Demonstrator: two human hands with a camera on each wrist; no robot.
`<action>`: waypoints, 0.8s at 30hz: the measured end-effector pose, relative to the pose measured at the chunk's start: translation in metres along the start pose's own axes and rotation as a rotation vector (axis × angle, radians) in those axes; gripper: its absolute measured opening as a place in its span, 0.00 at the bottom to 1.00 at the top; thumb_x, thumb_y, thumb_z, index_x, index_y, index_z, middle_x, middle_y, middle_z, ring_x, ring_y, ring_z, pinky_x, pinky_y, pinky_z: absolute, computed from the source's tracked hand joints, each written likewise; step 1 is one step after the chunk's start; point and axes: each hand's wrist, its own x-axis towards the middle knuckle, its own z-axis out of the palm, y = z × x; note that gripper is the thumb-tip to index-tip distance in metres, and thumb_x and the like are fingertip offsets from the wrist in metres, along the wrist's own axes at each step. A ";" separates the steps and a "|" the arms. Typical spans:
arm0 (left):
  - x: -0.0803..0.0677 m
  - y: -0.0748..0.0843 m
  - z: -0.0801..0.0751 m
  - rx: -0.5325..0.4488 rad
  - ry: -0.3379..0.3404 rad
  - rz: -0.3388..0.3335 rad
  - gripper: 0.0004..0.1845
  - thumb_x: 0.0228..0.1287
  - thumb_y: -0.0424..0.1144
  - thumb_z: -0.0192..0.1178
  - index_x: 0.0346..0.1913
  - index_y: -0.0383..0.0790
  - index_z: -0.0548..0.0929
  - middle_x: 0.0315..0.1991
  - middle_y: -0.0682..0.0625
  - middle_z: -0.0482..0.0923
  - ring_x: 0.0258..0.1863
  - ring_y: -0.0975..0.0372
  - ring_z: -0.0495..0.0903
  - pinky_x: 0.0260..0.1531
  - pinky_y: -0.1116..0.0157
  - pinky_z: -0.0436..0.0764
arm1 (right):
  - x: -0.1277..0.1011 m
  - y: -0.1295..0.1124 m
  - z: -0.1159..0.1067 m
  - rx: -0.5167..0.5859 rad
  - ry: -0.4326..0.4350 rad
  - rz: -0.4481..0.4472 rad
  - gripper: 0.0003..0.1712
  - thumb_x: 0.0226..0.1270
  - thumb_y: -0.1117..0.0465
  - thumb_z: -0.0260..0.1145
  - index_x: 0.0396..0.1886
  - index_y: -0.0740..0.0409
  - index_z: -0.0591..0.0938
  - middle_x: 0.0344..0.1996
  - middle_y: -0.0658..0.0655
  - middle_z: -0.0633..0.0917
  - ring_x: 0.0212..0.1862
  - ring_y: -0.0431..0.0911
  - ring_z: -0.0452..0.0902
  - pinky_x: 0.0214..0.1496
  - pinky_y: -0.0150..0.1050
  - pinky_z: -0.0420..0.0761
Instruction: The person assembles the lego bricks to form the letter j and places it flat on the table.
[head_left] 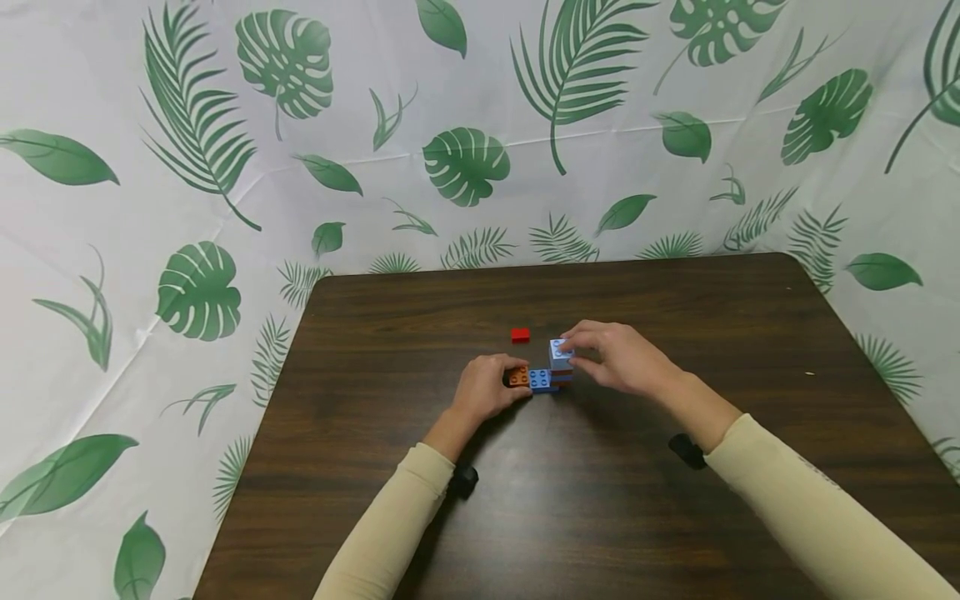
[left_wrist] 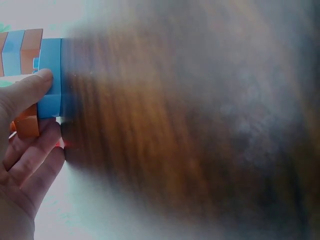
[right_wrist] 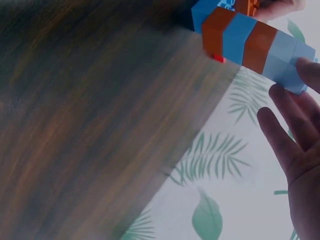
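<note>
A small brick build stands mid-table: a low blue brick (head_left: 540,380) joined to an orange brick (head_left: 517,377), and beside them a short tower of brown and blue layers topped by a light blue brick (head_left: 558,353). My left hand (head_left: 512,383) grips the low end; in the left wrist view its thumb (left_wrist: 30,90) presses the blue brick (left_wrist: 50,75) and its fingers wrap under the orange brick (left_wrist: 27,125). My right hand (head_left: 574,352) pinches the light blue top brick, and a fingertip (right_wrist: 311,69) touches that brick (right_wrist: 285,55) on the striped tower (right_wrist: 240,37).
A loose red brick (head_left: 520,335) lies just behind the build. The dark wooden table (head_left: 600,517) ends at a leaf-printed cloth backdrop (head_left: 465,158) on the far side and both sides. Black wrist mounts (head_left: 686,450) sit under both cream sleeves.
</note>
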 end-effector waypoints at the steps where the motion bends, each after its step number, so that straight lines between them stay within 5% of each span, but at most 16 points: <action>1: 0.000 0.000 0.000 -0.001 0.002 0.000 0.23 0.52 0.52 0.75 0.52 0.51 0.87 0.49 0.55 0.84 0.43 0.62 0.83 0.43 0.62 0.79 | 0.000 0.000 0.001 0.001 0.000 0.000 0.15 0.60 0.65 0.74 0.48 0.53 0.87 0.49 0.51 0.84 0.46 0.48 0.83 0.46 0.46 0.82; 12: -0.001 0.000 0.001 -0.004 0.001 -0.013 0.24 0.52 0.52 0.75 0.52 0.52 0.87 0.49 0.55 0.84 0.42 0.62 0.82 0.42 0.62 0.79 | -0.003 0.000 0.007 0.020 0.008 0.022 0.16 0.61 0.65 0.73 0.48 0.51 0.82 0.47 0.49 0.81 0.42 0.45 0.80 0.43 0.44 0.81; 24: -0.002 -0.001 0.000 -0.049 -0.008 -0.022 0.26 0.48 0.52 0.77 0.53 0.52 0.86 0.50 0.55 0.84 0.45 0.61 0.82 0.47 0.60 0.78 | -0.013 0.012 0.025 0.244 -0.027 0.243 0.36 0.60 0.62 0.74 0.67 0.52 0.70 0.55 0.55 0.81 0.55 0.51 0.79 0.54 0.53 0.78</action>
